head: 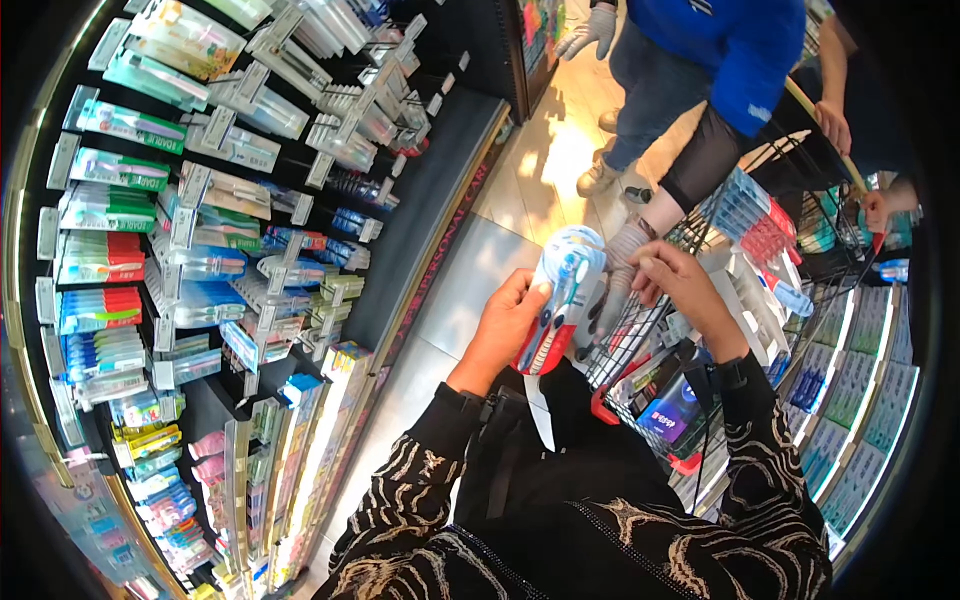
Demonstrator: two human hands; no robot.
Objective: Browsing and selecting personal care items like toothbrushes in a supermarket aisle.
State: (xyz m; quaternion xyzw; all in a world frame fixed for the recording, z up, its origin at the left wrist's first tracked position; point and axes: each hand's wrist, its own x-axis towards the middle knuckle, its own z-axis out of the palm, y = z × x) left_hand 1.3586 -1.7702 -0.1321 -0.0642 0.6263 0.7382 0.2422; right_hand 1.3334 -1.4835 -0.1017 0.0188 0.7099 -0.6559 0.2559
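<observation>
My left hand grips a blister pack of toothbrushes, blue at its rounded top and red at its lower end. The pack is held upright in front of me, brushes facing me. My right hand is raised to the right of the pack, over the shopping cart's edge, its fingers loosely bent with nothing visible in them. Just left of its fingertips is another person's gloved hand in a striped grey glove, partly behind the pack.
Racks of hanging toothbrush packs fill the left side. The wire shopping cart stands at right, holding boxes and a stack of toothbrush packs. A person in a blue top stands ahead; another person's hands rest by the cart.
</observation>
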